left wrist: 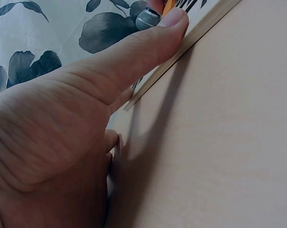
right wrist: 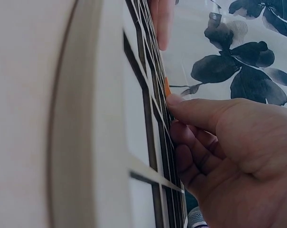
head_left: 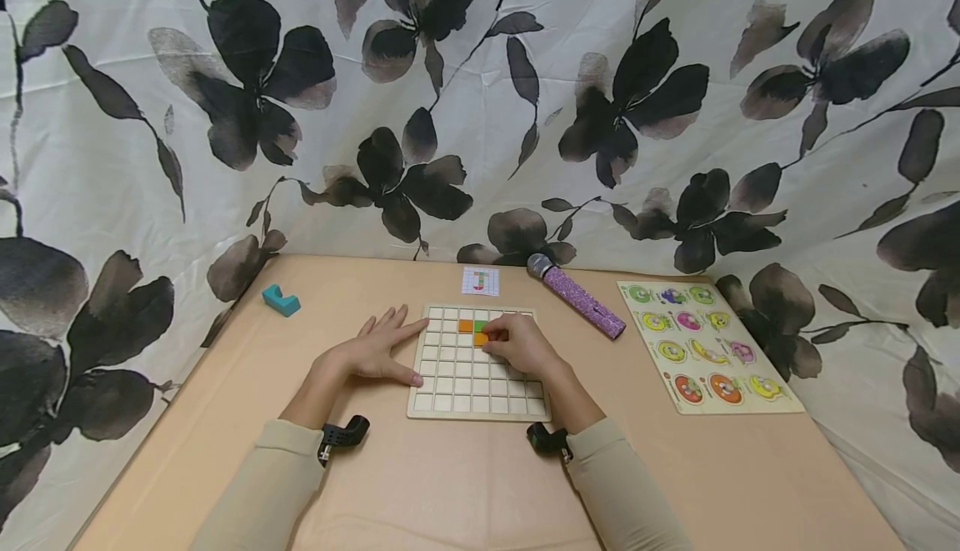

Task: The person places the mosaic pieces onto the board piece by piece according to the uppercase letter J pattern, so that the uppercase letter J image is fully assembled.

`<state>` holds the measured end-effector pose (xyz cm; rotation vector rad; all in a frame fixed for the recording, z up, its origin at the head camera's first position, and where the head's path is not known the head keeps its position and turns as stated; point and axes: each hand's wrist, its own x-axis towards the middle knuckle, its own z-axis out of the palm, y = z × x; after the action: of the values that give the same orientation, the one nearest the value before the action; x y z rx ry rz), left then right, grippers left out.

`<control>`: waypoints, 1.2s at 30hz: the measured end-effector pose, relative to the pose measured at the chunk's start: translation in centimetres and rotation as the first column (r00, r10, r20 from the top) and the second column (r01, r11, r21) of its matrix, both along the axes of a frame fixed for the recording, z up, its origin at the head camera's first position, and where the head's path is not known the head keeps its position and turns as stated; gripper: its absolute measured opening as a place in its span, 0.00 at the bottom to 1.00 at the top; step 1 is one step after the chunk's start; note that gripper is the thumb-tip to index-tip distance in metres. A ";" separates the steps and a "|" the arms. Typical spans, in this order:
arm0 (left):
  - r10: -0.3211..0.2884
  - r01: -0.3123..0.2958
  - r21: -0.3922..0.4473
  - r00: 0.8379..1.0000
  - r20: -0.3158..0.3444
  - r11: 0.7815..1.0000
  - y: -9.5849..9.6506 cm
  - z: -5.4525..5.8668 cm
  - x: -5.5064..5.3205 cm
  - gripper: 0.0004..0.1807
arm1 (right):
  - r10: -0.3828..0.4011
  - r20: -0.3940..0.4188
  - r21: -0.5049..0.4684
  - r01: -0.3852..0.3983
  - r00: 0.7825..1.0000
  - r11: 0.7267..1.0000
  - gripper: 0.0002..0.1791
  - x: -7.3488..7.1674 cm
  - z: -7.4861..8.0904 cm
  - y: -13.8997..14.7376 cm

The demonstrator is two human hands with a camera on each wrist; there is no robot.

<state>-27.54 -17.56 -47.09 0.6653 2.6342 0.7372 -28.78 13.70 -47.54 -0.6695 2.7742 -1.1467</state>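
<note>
On the table lies a white grid board [head_left: 450,388] with a light wooden rim. Orange [head_left: 466,326] and green [head_left: 481,326] squares sit side by side in its upper part. My right hand [head_left: 521,344] is over the board's right half, its thumb and fingers pinching an orange tile [right wrist: 167,87] just below the green square. The fingertips partly cover that tile. With fingers spread, my left hand [head_left: 378,347] rests at the board's left edge; in the left wrist view its thumb [left wrist: 174,21] touches the rim.
Behind the board lies a small card [head_left: 480,281] with a coloured grid pattern. A purple glittery microphone [head_left: 581,299] is to its right. Farther right lies a fruit picture sheet [head_left: 705,347]. A teal block [head_left: 281,300] sits at the back left. A floral cloth [head_left: 525,76] hangs behind the table.
</note>
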 end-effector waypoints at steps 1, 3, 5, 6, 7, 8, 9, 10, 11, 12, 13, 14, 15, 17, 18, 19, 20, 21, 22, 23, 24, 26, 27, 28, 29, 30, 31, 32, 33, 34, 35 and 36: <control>0.002 -0.002 -0.002 1.000 0.001 1.000 0.0 0.0 0.0 0.61 | 0.001 -0.002 0.001 -0.001 1.000 1.000 0.12 0.0 0.0 0.0; 0.004 -0.004 -0.005 1.000 0.004 1.000 0.1 0.0 0.1 0.62 | 0.004 -0.002 0.000 -0.004 1.000 1.000 0.13 0.1 0.0 0.0; 0.002 -0.002 -0.002 1.000 0.002 1.000 0.1 -0.1 0.1 0.62 | 0.003 -0.001 0.000 -0.003 1.000 1.000 0.13 0.1 0.0 0.0; 0.001 -0.001 -0.001 1.000 0.001 1.000 0.1 -0.2 0.1 0.62 | 0.004 -0.004 0.000 -0.004 1.000 1.000 0.13 0.1 0.0 0.1; 0.002 -0.002 -0.004 1.000 0.000 1.000 0.2 -0.2 0.0 0.62 | 0.005 -0.005 0.002 -0.005 1.000 1.000 0.13 0.1 0.0 0.1; 0.000 0.000 -0.004 1.000 -0.001 1.000 0.2 -0.2 0.0 0.62 | 0.006 -0.003 0.001 -0.006 1.000 1.000 0.13 0.1 0.0 0.1; -0.001 0.001 -0.004 1.000 -0.002 1.000 0.2 -0.3 0.0 0.62 | 0.006 -0.003 0.002 -0.006 1.000 1.000 0.13 0.1 0.0 0.1; -0.004 0.004 -0.003 1.000 -0.004 1.000 0.2 -0.3 0.1 0.62 | 0.008 -0.002 0.001 -0.008 1.000 1.000 0.13 0.1 0.0 0.1; -0.003 0.003 -0.004 1.000 -0.007 1.000 0.2 -0.3 0.1 0.62 | 0.010 -0.001 0.000 -0.010 1.000 1.000 0.13 0.1 0.0 0.1; -0.004 0.004 -0.005 1.000 -0.008 1.000 0.2 -0.3 0.1 0.62 | 0.012 0.000 -0.001 -0.012 1.000 1.000 0.13 0.1 0.0 0.1; -0.003 0.003 -0.006 1.000 -0.008 1.000 0.2 -0.3 0.1 0.62 | 0.013 0.000 0.000 -0.013 1.000 1.000 0.13 0.1 0.0 0.1; -0.003 0.003 -0.005 1.000 -0.008 1.000 0.2 -0.3 0.1 0.62 | 0.014 0.001 0.001 -0.014 1.000 1.000 0.13 0.1 0.0 0.1; -0.001 0.001 -0.007 1.000 -0.008 1.000 0.1 -0.3 0.1 0.62 | 0.014 0.000 0.003 -0.014 1.000 1.000 0.13 0.1 0.0 0.1; 0.002 -0.003 -0.009 1.000 -0.006 1.000 0.1 -0.3 0.1 0.62 | 0.017 -0.001 0.006 -0.017 1.000 1.000 0.13 0.1 0.1 0.2; 0.004 -0.004 -0.010 1.000 -0.004 1.000 0.1 -0.3 0.1 0.62 | 0.018 -0.002 0.010 -0.018 1.000 1.000 0.13 0.1 0.2 0.2; 0.006 -0.006 -0.012 1.000 -0.003 1.000 0.1 -0.3 0.1 0.62 | 0.020 -0.001 0.011 -0.020 1.000 1.000 0.14 0.2 0.2 0.2; 0.007 -0.007 -0.013 1.000 -0.002 1.000 0.2 -0.3 0.1 0.62 | 0.023 0.002 0.008 -0.023 1.000 1.000 0.14 0.2 0.4 0.3; 0.007 -0.007 -0.010 1.000 -0.002 1.000 0.2 -0.3 0.2 0.62 | 0.027 0.005 0.005 -0.027 1.000 1.000 0.14 0.3 0.5 0.3; 0.007 -0.007 -0.008 1.000 -0.001 1.000 0.2 -0.3 0.2 0.62 | 0.028 0.009 0.001 -0.028 1.000 1.000 0.15 0.3 0.7 0.4; 0.007 -0.007 -0.007 1.000 -0.001 1.000 0.2 -0.3 0.3 0.62 | 0.031 0.013 -0.006 -0.031 0.999 1.000 0.16 0.4 0.9 0.5; 0.007 -0.007 -0.005 1.000 -0.001 1.000 0.2 -0.3 0.3 0.62 | 0.030 0.013 -0.007 -0.030 0.999 1.000 0.16 0.5 1.1 0.6; 0.008 -0.008 -0.004 1.000 0.000 1.000 0.2 -0.3 0.4 0.62 | 0.028 0.008 -0.021 -0.028 1.000 0.999 0.17 0.6 1.5 0.9; 0.008 -0.008 -0.004 1.000 -0.001 1.000 0.2 -0.3 0.4 0.62 | 0.023 0.004 -0.023 -0.023 1.000 0.999 0.17 0.7 1.8 1.0; 0.008 -0.008 -0.004 1.000 -0.002 1.000 0.2 -0.3 0.4 0.62 | 0.020 -0.004 -0.023 -0.020 1.000 1.000 0.17 0.7 2.0 1.2; 0.009 -0.009 -0.005 1.000 -0.002 1.000 0.2 -0.4 0.4 0.62 | 0.017 -0.012 -0.023 -0.017 1.000 1.000 0.17 0.8 2.3 1.3; 0.009 -0.009 -0.007 1.000 -0.003 1.000 0.2 -0.4 0.4 0.62 | 0.014 -0.019 -0.020 -0.014 1.000 1.000 0.17 0.8 2.5 1.5; 0.010 -0.010 -0.009 1.000 -0.003 1.000 0.2 -0.4 0.4 0.62 | 0.014 -0.025 -0.024 -0.015 1.000 1.000 0.17 0.8 2.7 1.7; 0.011 -0.011 -0.009 1.000 -0.004 1.000 0.2 -0.4 0.4 0.62 | 0.012 -0.029 -0.025 -0.012 1.000 1.000 0.17 0.9 3.0 1.8; 0.012 -0.012 -0.010 1.000 -0.005 1.000 0.2 -0.4 0.4 0.62 | 0.013 -0.035 -0.022 -0.014 0.999 1.000 0.17 0.9 3.2 2.0; 0.012 -0.012 -0.011 1.000 -0.006 1.000 0.2 -0.3 0.4 0.62 | 0.017 -0.042 -0.023 -0.018 0.999 1.000 0.17 0.9 3.4 2.1; 0.013 -0.013 -0.012 1.000 -0.007 1.000 0.2 -0.3 0.4 0.62 | 0.019 -0.047 -0.022 -0.020 0.999 1.000 0.17 0.9 3.5 2.3; 0.013 -0.013 -0.012 1.000 -0.009 1.000 0.2 -0.3 0.4 0.62 | 0.017 -0.051 -0.022 -0.018 0.999 1.000 0.17 0.9 3.7 2.4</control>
<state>-27.11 -17.34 -47.39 0.6496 2.6513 0.7228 -27.85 16.14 -43.85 -0.7336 2.7951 -1.1750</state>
